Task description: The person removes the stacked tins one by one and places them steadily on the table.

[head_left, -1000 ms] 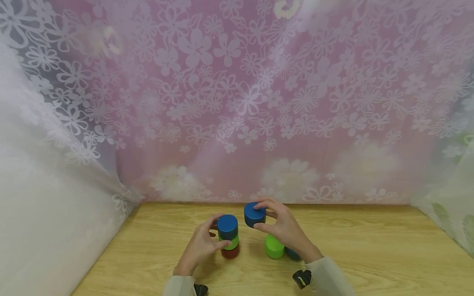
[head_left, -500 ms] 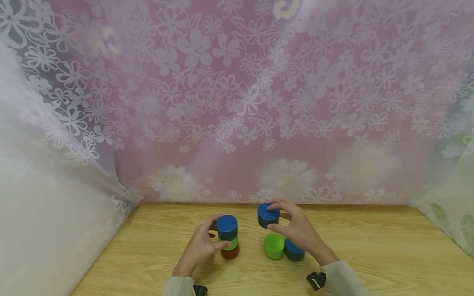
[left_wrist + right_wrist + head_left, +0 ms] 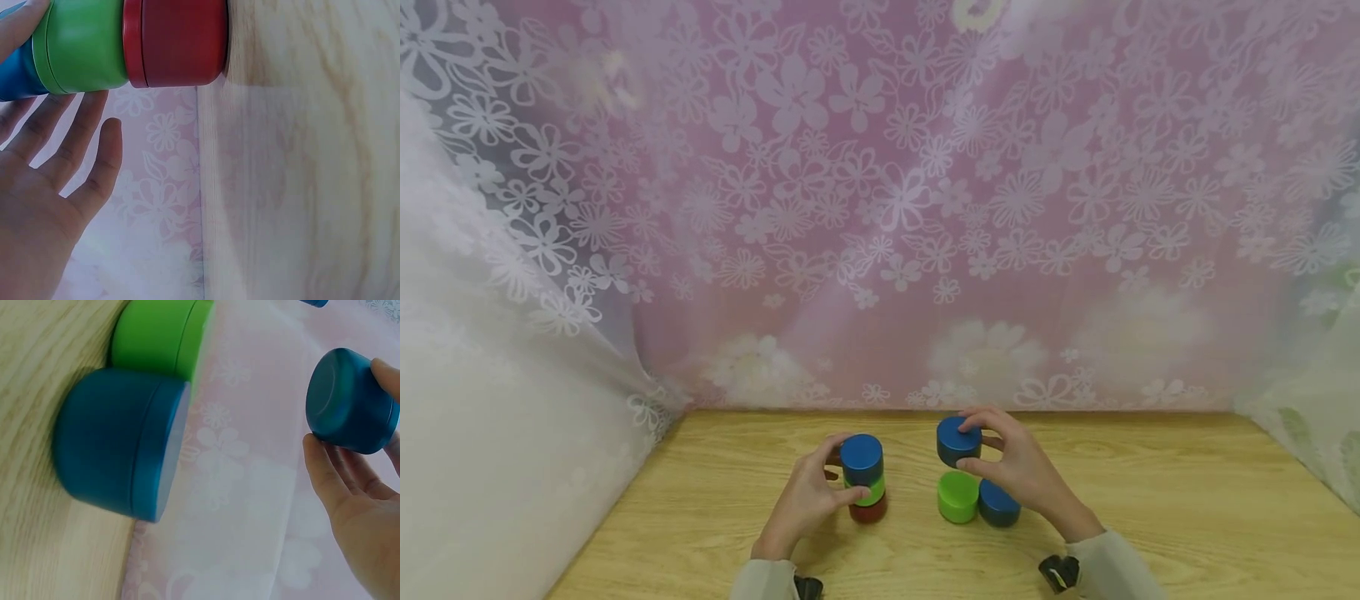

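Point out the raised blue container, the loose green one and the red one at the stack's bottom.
Held blue container (image 3: 353, 403): right wrist view, side wall.
Loose green container (image 3: 152, 336): right wrist view, side wall.
Red container (image 3: 182, 42): left wrist view, side wall below the lid.

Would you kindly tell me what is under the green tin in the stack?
A red tin, standing on the table; its top is covered by the green tin and cannot be seen.

The light is soft — pale sheen streaks the curtain (image 3: 925, 208), faint shadows smudge the tabletop (image 3: 1112, 475).
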Tool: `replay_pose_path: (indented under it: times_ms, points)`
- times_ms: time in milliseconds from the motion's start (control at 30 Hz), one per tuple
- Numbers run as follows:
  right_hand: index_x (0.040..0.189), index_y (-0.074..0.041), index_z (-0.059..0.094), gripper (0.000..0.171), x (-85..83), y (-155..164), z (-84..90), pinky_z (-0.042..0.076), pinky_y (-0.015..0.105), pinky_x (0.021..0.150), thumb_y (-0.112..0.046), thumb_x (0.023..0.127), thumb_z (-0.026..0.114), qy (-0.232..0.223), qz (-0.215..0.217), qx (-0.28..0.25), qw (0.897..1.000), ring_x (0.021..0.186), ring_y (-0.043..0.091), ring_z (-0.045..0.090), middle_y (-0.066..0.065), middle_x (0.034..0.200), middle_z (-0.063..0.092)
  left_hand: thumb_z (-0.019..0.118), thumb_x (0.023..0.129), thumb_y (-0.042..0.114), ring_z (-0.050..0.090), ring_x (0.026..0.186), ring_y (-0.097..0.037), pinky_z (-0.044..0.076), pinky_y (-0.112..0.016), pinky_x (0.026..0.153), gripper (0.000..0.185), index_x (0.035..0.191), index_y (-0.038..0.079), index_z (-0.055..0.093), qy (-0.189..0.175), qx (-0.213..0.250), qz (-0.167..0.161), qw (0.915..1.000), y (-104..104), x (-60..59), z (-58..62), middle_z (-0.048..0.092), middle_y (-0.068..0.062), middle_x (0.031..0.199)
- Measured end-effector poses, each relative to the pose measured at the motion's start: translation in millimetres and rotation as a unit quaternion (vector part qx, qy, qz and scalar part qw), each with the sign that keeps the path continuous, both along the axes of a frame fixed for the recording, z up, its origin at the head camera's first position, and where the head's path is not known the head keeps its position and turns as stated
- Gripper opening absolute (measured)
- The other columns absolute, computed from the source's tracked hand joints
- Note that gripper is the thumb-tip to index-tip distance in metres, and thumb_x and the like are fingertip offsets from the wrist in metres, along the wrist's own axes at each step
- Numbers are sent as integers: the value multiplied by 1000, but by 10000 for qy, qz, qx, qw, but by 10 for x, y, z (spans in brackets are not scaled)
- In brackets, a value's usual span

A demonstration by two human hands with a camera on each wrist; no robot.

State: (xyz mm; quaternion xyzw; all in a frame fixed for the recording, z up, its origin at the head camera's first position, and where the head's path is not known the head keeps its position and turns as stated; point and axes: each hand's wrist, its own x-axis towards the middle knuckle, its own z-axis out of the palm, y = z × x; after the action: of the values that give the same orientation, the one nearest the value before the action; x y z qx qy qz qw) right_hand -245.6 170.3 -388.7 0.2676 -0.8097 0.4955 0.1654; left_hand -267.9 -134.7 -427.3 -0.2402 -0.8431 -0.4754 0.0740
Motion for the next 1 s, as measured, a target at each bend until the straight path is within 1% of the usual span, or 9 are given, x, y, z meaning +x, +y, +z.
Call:
replay_pose_path:
  times_ms: [133,367,500,600,833,1000]
  points:
    - [108,-4,66,35,17,51,-18,56,48,92,7,80,82,-57,-32,26,10000,116,44,59,21,127,59,89,80,15,62,108,-35,56,-52,83,70,140,4,54,-47,47,-14,10000,8,0,-1,65,-13,122]
    - [107,-6,65,32,51,180,-46,56,51,89,3,81,83,-154,-264,357,9989,113,42,60,21,126,58,89,80,15,63,108,-34,56,-49,83,71,140,2,54,-50,39,-15,10000,15,5,-8,66,-14,122]
    - [105,-6,65,33,56,226,-54,57,51,87,3,80,84,-125,-257,366,9989,111,42,61,19,124,58,89,80,14,63,108,-35,56,-51,83,70,139,2,54,-39,54,-7,10000,5,7,-11,66,-15,122]
    - [104,-5,65,33,55,253,-31,57,49,87,3,79,85,-140,-255,362,9989,111,42,61,20,124,58,89,79,12,63,108,-37,56,-52,83,70,139,1,54,-39,34,8,10000,2,0,5,66,-16,122]
    - [103,-7,64,33,111,337,-40,58,50,85,0,79,86,-421,-292,530,9973,110,41,60,17,122,58,89,78,11,63,107,-37,57,-48,82,71,138,-1,53,-110,14,-42,9999,-2,41,-9,66,-17,119]
    - [103,-7,63,34,95,385,-23,58,50,84,-1,79,86,-401,-202,649,9969,107,38,60,13,117,58,90,78,12,63,108,-37,57,-45,82,71,139,0,54,-76,1,-16,10000,-3,12,9,66,-16,120]
